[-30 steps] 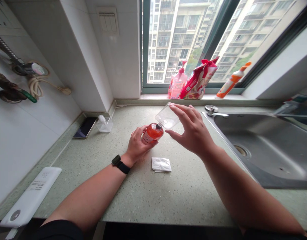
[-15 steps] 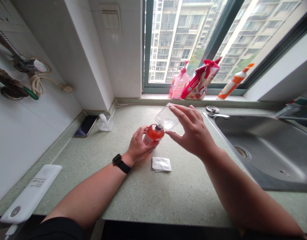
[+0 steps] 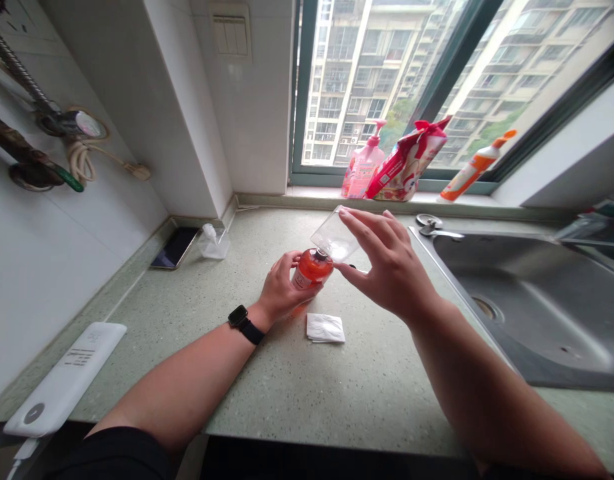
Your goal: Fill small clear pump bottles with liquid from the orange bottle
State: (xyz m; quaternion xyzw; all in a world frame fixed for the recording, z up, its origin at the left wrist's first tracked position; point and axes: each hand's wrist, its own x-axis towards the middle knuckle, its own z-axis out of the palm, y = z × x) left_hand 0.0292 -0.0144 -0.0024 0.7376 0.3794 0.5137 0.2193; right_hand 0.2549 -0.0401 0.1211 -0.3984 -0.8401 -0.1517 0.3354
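My left hand point(image 3: 285, 288) is wrapped round a bottle of orange-red liquid point(image 3: 317, 268) that stands on the counter, its label partly covered by my fingers. In my right hand point(image 3: 387, 263), a clear plastic cup point(image 3: 333, 235) is held between thumb and fingers, tilted with its lower edge at the bottle's dark neck. Whether any liquid passes between them I cannot tell. A small black cap-like thing point(image 3: 353, 267) shows partly behind my right thumb. Just in front of the bottle lies a folded white tissue point(image 3: 325, 328).
At the back left are a phone point(image 3: 175, 248) and a small clear container with white contents point(image 3: 214, 243). A white power bank point(image 3: 67, 380) lies at the left edge. The steel sink point(image 3: 537, 293) is on the right; a pink pump bottle point(image 3: 363, 170) stands on the sill.
The whole view has shifted slightly. Both hands keep their holds, and the tilted cup stays against the bottle's neck.
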